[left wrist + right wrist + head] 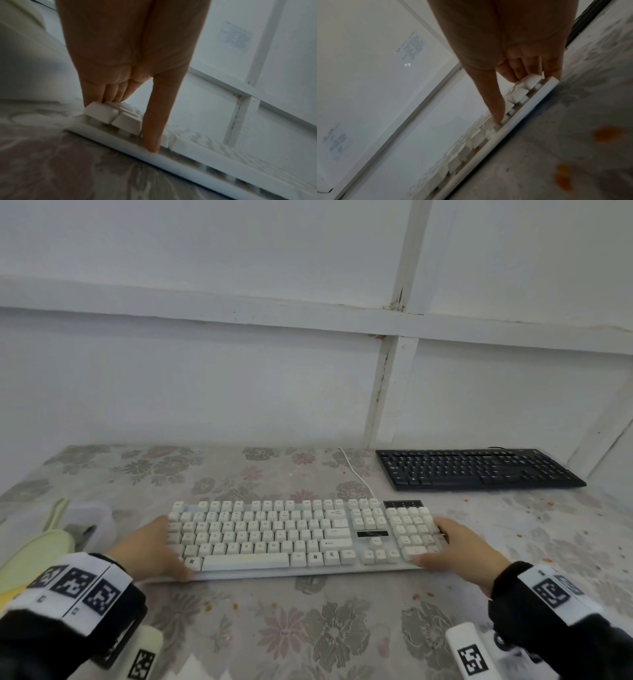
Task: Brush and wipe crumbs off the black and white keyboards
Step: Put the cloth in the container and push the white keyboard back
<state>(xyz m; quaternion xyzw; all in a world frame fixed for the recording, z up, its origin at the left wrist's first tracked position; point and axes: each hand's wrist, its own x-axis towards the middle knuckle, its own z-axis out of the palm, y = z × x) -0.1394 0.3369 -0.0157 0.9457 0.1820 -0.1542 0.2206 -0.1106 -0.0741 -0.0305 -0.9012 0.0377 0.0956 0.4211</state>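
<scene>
The white keyboard lies at the table's centre. The left hand grips its 9 o'clock end, thumb on the front edge, fingers over the end keys. The right hand grips the 3 o'clock end likewise. The black keyboard sits at 2 o'clock, well apart. Orange crumbs dot the tablecloth near the right hand.
</scene>
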